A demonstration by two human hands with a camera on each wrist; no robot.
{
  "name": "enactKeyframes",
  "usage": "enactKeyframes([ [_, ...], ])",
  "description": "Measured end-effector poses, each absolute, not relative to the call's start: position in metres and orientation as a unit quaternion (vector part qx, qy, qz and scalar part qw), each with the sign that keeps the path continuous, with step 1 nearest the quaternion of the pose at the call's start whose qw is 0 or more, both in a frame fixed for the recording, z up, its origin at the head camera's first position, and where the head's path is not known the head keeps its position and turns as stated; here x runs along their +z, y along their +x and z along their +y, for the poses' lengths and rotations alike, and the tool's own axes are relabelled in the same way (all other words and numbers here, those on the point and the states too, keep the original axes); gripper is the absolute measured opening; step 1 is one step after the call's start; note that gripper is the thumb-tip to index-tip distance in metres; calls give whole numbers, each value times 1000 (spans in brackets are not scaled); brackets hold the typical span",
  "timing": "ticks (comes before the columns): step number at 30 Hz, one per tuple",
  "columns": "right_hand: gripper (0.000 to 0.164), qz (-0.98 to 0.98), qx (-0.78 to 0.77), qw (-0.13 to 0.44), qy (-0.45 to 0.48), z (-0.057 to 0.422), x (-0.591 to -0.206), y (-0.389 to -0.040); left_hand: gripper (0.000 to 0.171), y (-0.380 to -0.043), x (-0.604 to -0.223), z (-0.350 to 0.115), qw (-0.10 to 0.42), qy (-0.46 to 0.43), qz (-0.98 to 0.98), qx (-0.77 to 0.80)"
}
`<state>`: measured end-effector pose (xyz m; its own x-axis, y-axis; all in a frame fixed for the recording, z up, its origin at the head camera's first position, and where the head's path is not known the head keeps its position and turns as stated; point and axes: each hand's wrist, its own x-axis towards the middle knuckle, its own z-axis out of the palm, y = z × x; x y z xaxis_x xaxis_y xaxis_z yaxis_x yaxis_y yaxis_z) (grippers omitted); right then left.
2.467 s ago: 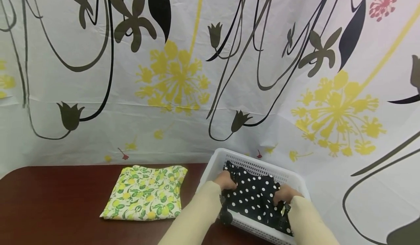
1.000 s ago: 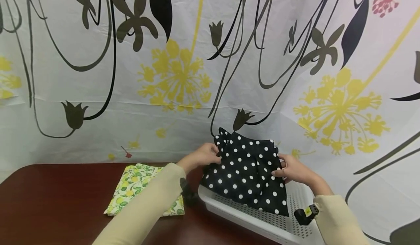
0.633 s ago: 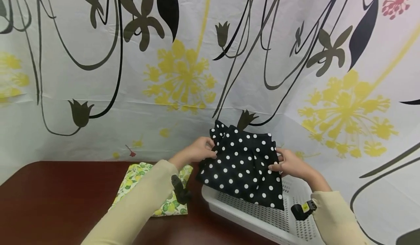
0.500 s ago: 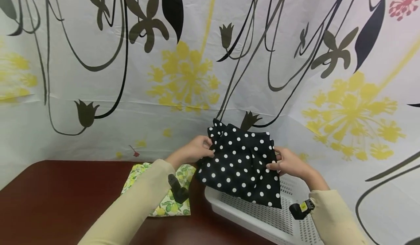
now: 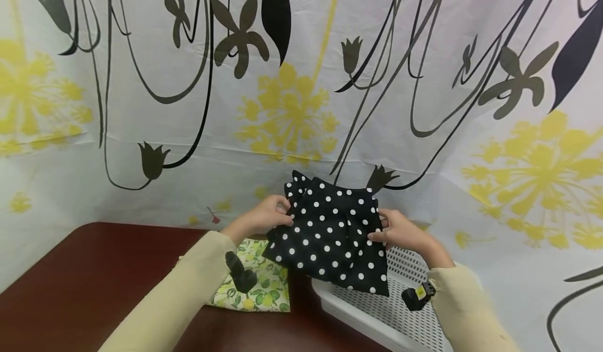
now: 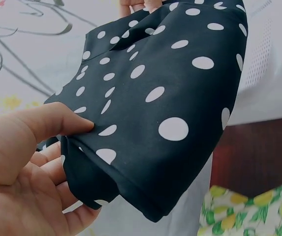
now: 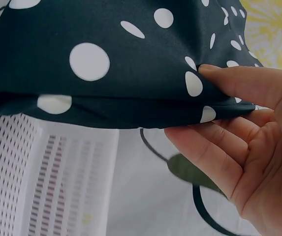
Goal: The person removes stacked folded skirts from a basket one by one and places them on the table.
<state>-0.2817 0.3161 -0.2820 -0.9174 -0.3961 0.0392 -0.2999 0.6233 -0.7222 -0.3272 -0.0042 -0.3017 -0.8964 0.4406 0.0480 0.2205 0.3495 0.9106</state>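
Note:
A folded black cloth with white polka dots (image 5: pixel 330 231) hangs in the air between my two hands, pleated at its top edge. My left hand (image 5: pixel 265 217) pinches its left side; the left wrist view shows the thumb (image 6: pixel 62 119) on top and the other fingers underneath. On the opposite side my right hand (image 5: pixel 400 230) pinches the edge, thumb over the fabric and fingers (image 7: pixel 214 147) below. In the head view the cloth's lower right part overlaps a white perforated plastic basket (image 5: pixel 348 310).
On the dark red-brown table (image 5: pixel 127 268) lies a folded lemon-print cloth (image 5: pixel 268 278), partly hidden behind my left forearm. A white curtain (image 5: pixel 226 111) with flower patterns hangs behind the table. Black cameras sit on both wrists.
The polka-dot cloth was down in the basket and has been lifted out by both hands. Lately the head view has turned right, and cloth and hands have shifted left relative to the basket.

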Motion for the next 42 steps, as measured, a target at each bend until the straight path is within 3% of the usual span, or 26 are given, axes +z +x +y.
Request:
enactKeyframes([
  [28, 66, 886, -393, 104, -224, 227, -276, -320, 38, -330, -296, -107, 88, 188, 835, 509],
  [36, 67, 892, -363, 119, -240, 199, -274, -327, 30, -329, -308, -138, 103, 187, 817, 535],
  [42, 65, 883, -374, 120, -256, 177, -277, -336, 28, -329, -307, -161, 83, 193, 835, 509],
])
